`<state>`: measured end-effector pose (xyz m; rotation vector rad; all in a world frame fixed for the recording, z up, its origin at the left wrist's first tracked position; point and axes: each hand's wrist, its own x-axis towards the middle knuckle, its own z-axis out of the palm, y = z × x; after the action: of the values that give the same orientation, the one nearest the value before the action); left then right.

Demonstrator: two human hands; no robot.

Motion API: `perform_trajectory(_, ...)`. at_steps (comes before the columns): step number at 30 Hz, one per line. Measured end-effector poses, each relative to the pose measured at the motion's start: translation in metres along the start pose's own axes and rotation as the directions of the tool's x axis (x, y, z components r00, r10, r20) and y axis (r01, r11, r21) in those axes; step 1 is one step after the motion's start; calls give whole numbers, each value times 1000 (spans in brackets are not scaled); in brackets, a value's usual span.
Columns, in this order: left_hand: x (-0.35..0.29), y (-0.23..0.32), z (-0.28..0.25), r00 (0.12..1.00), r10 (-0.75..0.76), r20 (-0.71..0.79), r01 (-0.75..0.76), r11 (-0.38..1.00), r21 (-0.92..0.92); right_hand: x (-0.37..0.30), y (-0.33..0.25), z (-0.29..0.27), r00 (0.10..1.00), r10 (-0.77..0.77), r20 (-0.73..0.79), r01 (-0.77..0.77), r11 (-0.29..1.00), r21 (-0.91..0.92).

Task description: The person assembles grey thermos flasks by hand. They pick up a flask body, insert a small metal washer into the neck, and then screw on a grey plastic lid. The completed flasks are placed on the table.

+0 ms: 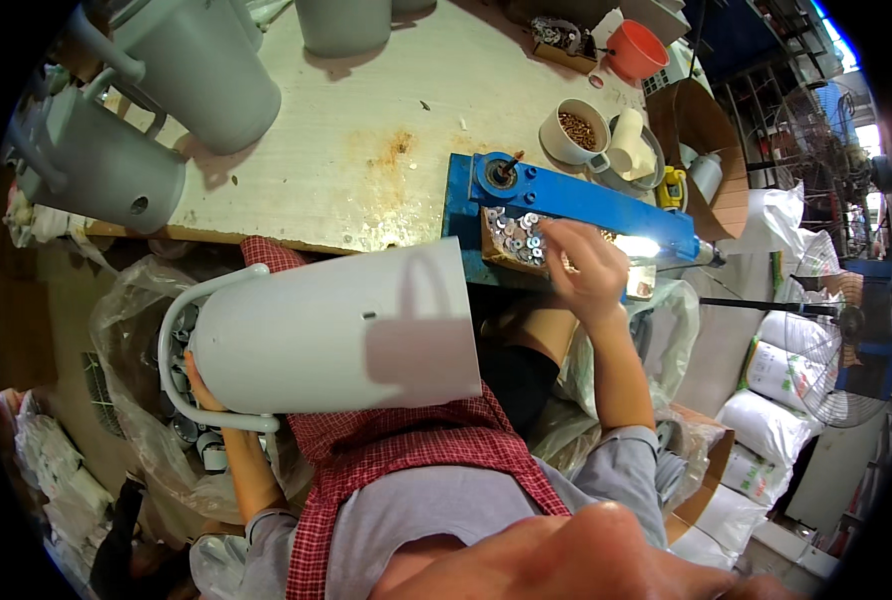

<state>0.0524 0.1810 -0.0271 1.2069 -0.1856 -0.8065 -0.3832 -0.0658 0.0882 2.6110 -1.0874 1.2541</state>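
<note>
A light grey plastic bucket (366, 335) lies on its side across my lap, its closed end with a looped handle (176, 350) to the left and a small hole in its wall. My left hand (204, 385) grips it at the handle end; most of its fingers are hidden behind the bucket. Over a tray of small metal washers (514, 238), my right hand (588, 268) has its fingers drawn together, somewhat blurred. Whatever they pinch is too small to make out. Right above the tray runs a blue metal bench tool (596, 200) with an upright pin at its left end.
More grey buckets (201, 75) stand on the worktable (366, 150) at the far left. Behind the blue tool are a white cup of brass-coloured pieces (576, 132), a red bowl (636, 50) and a cardboard box (721, 150). A plastic bag of grey parts (136, 400) sits below left.
</note>
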Motion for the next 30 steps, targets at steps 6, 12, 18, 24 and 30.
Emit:
perform_trajectory(6, 12, -10, -16, 989, 145, -21, -146, 989, -31, 63, -1, 12, 970, -168, -174, 165, 986, -33)
perform_trajectory(12, 2, 6, 1, 997, 43, -70, -55, 983, -178, 71, 5, 21, 957, -260, -128, 247, 963, -109)
perform_trajectory(18, 19, 37, 60, 991, 95, -90, -107, 984, -143, 53, -20, -5, 990, 86, -116, -40, 936, 348)
perform_trajectory(24, 47, 19, 164, 969, 176, 172, -164, 983, -79, -15, -28, -16, 872, 475, 118, -484, 802, 349)
perform_trajectory(30, 22, -62, 265, 838, 235, 493, -214, 972, -99, -76, 29, -57, 504, 861, -70, -729, 467, 501)
